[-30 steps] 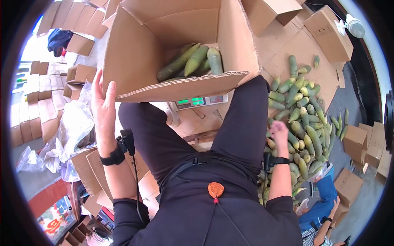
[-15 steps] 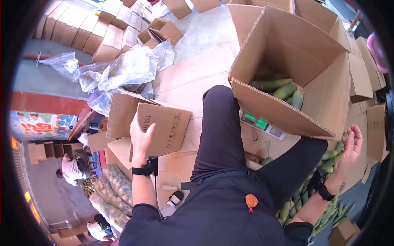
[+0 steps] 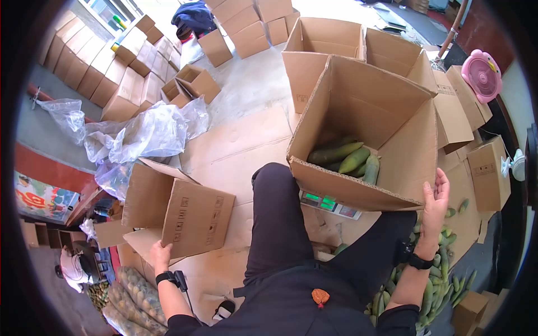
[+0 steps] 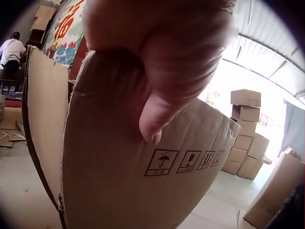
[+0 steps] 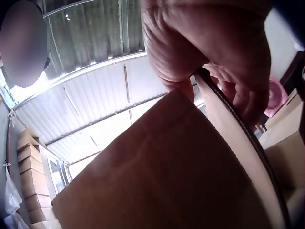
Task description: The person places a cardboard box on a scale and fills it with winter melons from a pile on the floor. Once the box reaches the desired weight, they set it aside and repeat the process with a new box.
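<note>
Gripping the small brown cardboard carton (image 3: 193, 218) by its lower edge, my left hand (image 3: 159, 256) sat low, left of my leg; only the wrist view showed my thumb (image 4: 157, 119) hooked over that edge. My right hand (image 3: 435, 201) pinched the rim of the tall open brown cardboard box (image 3: 364, 106) holding long green vegetables (image 3: 347, 157).

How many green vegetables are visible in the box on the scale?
3 on top: long vegetable left, brighter vegetable middle, short vegetable right, in the box. More may lie hidden beneath.
</note>
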`<control>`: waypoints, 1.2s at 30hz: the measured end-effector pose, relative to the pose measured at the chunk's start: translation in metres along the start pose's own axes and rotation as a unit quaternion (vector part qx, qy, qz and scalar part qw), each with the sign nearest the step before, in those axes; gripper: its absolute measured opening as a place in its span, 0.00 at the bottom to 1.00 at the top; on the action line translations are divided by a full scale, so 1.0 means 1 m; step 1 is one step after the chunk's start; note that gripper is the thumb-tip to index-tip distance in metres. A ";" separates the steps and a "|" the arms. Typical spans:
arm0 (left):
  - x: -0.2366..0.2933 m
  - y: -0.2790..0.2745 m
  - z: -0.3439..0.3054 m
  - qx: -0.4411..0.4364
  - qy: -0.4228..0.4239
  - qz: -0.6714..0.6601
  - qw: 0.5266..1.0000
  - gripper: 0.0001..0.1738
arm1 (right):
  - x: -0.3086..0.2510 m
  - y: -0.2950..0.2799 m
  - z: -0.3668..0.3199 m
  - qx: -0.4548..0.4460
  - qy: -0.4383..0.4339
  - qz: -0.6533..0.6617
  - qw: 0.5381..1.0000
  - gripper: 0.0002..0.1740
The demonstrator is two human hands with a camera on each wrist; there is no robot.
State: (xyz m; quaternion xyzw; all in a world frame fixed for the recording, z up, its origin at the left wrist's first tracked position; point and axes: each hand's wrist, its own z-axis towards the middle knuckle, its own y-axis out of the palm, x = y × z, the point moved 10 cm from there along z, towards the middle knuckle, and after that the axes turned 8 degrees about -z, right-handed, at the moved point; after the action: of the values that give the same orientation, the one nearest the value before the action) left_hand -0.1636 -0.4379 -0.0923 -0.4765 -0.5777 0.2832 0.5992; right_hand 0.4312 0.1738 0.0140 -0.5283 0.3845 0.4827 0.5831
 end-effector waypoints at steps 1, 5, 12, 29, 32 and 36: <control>0.014 0.001 0.003 -0.001 0.005 -0.004 1.000 0.13 | 0.000 -0.001 0.001 0.006 -0.004 -0.001 1.000 0.27; 0.104 -0.002 0.013 -0.008 0.078 -0.088 0.993 0.12 | -0.001 0.001 0.001 0.005 -0.001 -0.010 1.000 0.26; 0.212 0.022 0.084 0.029 0.173 0.029 0.984 0.14 | 0.008 -0.002 0.002 0.008 0.020 -0.007 1.000 0.25; 0.395 -0.004 0.293 0.090 0.171 -0.381 0.904 0.14 | 0.008 0.002 0.004 0.004 0.046 -0.009 0.999 0.25; 0.468 0.048 0.299 0.131 0.208 -0.308 0.919 0.16 | 0.006 0.001 0.001 0.026 0.058 -0.016 0.998 0.24; 0.583 0.110 0.263 0.138 0.254 -0.161 0.944 0.17 | 0.006 -0.001 0.000 0.030 0.061 -0.042 0.997 0.24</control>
State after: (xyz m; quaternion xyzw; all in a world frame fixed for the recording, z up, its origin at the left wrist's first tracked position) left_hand -0.2928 0.1871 0.0236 -0.3459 -0.4309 0.1295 0.8234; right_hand 0.4331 0.1749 0.0085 -0.5549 0.4109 0.4128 0.5940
